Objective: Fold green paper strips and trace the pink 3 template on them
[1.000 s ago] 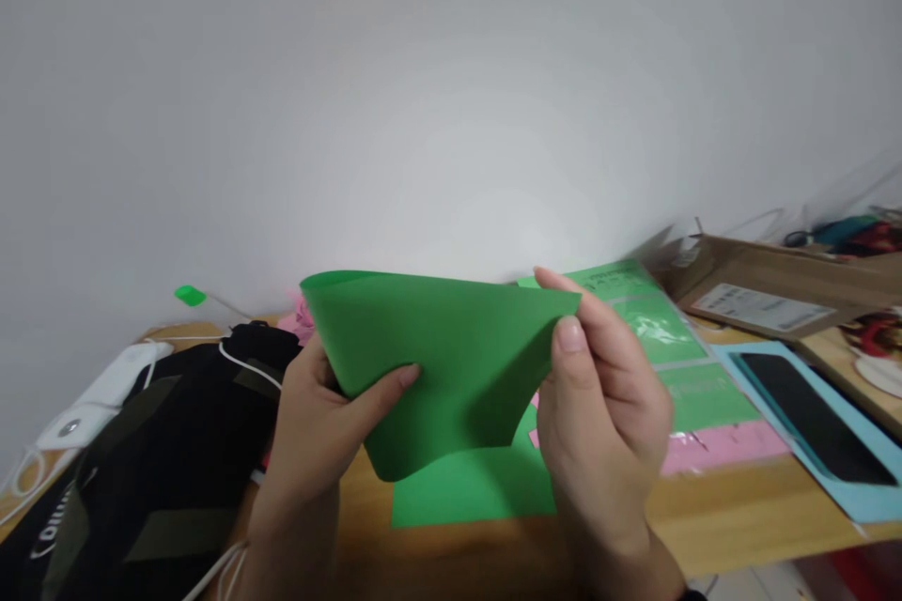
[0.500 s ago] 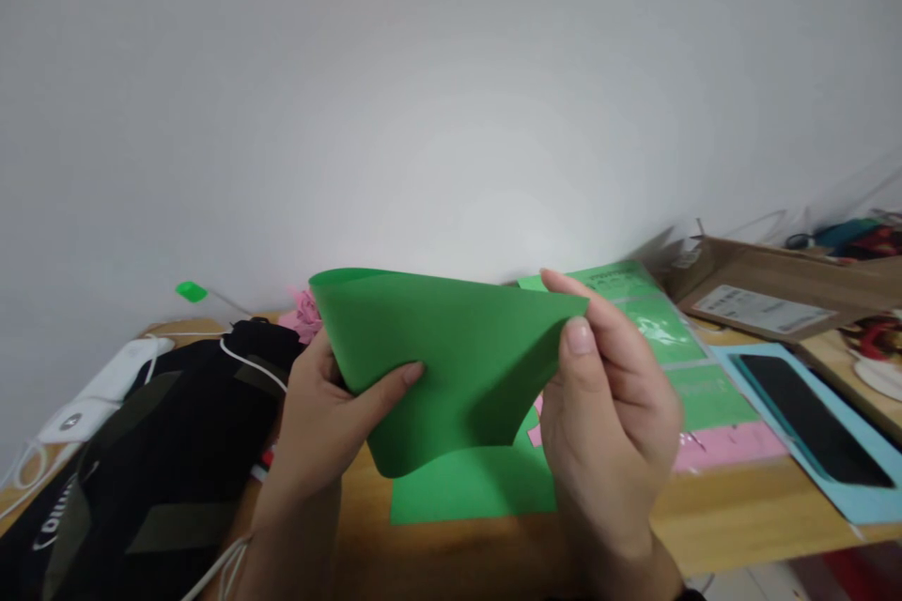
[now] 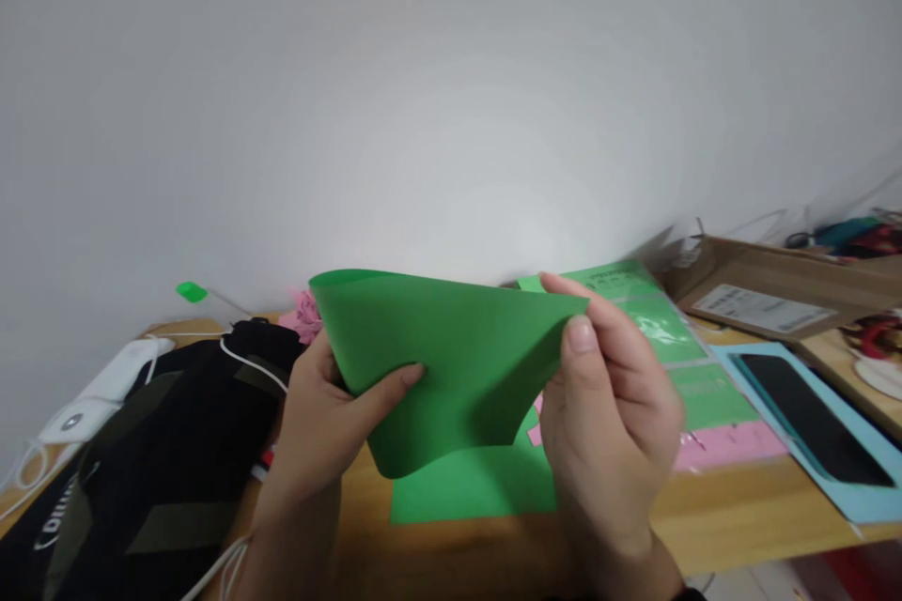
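A sheet of green paper [image 3: 451, 338] is held up over the table, bent round into a loop at its left side. My left hand [image 3: 331, 423] grips that left side, thumb on the front face and the other fingers hidden behind. With thumb and fingers, my right hand [image 3: 613, 423] pinches the sheet's upper right corner. Under the held paper, another piece of green paper [image 3: 465, 493] lies on the wooden table [image 3: 739, 507]. Small pink paper scraps [image 3: 536, 434] show between the sheet and my right hand.
To the left are a black cloth bag [image 3: 176, 451], a white power strip [image 3: 91, 394] with cables and a pink paper flower [image 3: 306, 315]. On the right lie a plastic packet of green paper [image 3: 655, 329], a phone [image 3: 810, 418] on light blue paper and a cardboard box [image 3: 775, 282].
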Motion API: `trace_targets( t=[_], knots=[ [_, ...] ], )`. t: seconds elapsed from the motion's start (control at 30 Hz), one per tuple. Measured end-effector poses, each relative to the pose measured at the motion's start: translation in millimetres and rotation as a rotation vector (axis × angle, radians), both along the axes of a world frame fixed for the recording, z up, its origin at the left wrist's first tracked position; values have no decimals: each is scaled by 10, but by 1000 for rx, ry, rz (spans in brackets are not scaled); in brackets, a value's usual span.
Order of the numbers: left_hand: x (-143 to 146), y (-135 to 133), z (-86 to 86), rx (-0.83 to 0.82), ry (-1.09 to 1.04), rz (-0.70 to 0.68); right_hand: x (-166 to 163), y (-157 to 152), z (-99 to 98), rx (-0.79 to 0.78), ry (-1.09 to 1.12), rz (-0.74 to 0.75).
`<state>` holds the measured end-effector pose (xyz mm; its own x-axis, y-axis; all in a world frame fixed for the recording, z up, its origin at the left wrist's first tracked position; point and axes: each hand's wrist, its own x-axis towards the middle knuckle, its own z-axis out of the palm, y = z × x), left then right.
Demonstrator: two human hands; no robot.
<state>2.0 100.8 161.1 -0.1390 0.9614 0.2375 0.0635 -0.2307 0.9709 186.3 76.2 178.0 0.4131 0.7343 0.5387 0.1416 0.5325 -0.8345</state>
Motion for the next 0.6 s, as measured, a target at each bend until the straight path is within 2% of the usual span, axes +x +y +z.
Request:
trace_targets(
  t=[0.6],
  knots=[
    [-9,12,-25,-21,13,26,-8,0,-34,-15,27,-5]
  ],
)
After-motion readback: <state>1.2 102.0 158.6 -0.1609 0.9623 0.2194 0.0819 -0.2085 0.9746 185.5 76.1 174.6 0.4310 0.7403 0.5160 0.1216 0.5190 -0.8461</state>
